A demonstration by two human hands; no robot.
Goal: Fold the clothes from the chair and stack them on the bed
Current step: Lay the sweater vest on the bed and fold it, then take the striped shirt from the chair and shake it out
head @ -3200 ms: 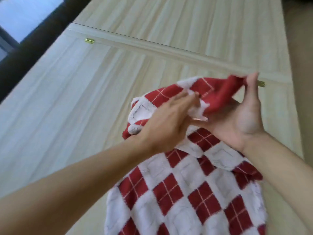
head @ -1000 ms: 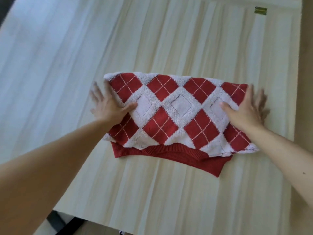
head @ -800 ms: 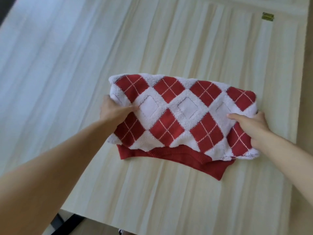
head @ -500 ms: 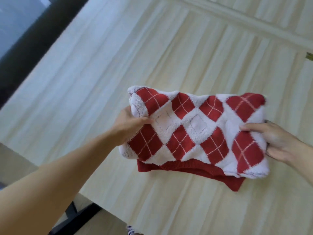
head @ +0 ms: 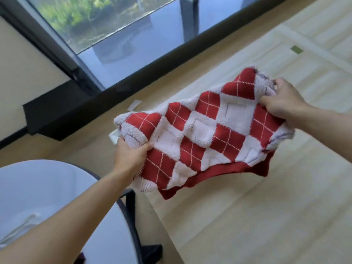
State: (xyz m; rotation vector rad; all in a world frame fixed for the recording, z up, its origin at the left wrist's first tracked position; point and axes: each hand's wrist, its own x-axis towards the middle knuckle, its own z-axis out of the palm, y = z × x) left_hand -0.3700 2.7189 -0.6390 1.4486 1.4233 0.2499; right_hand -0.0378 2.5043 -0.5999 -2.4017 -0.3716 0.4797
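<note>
Currently I hold the folded sweater above the bed.
My left fingers and right fingers each clamp one end.

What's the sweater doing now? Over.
Left hand, right hand gripping ends. Folded red-and-white diamond-pattern knit sweater held up, off pale wood-grain surface. Nothing blocking.

- Sweater: knitted cloth, white diamonds fuzzy, red ones flatter.
- Round table: smooth, faintly glossy white top.
- Bed: pale, matt, possibly wood-grained; blurred.
</note>
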